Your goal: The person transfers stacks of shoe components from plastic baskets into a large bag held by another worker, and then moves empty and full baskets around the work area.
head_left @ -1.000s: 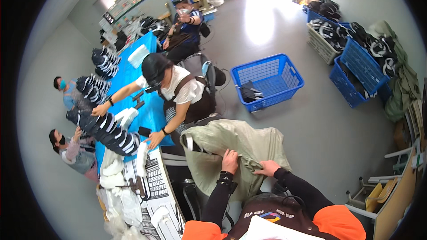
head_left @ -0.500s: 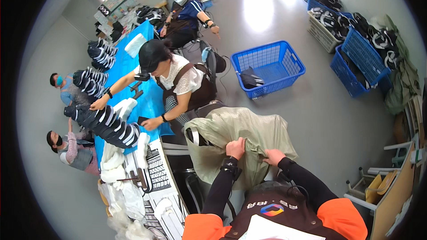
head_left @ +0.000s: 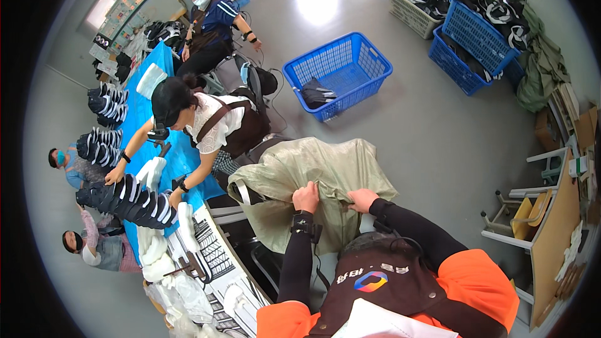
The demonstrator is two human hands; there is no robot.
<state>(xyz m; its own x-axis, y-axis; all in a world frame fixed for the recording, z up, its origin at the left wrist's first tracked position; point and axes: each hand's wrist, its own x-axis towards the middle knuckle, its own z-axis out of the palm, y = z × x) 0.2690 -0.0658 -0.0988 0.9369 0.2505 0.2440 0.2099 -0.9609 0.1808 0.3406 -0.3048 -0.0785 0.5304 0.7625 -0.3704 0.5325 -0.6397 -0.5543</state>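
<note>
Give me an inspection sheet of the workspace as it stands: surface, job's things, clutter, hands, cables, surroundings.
Surface: grey floor; long blue table at left.
Job's things: large olive woven sack, bunched up in front of the person.
Clutter: black-and-white striped stacks and white foam pieces on the table.
Grippers: left hand and right hand both grip the sack's top folds.
Cables: a thin dark cable trails on the floor behind the co-worker's chair.
Surroundings: blue basket holding dark items; more baskets at the far wall; co-workers at the table.
</note>
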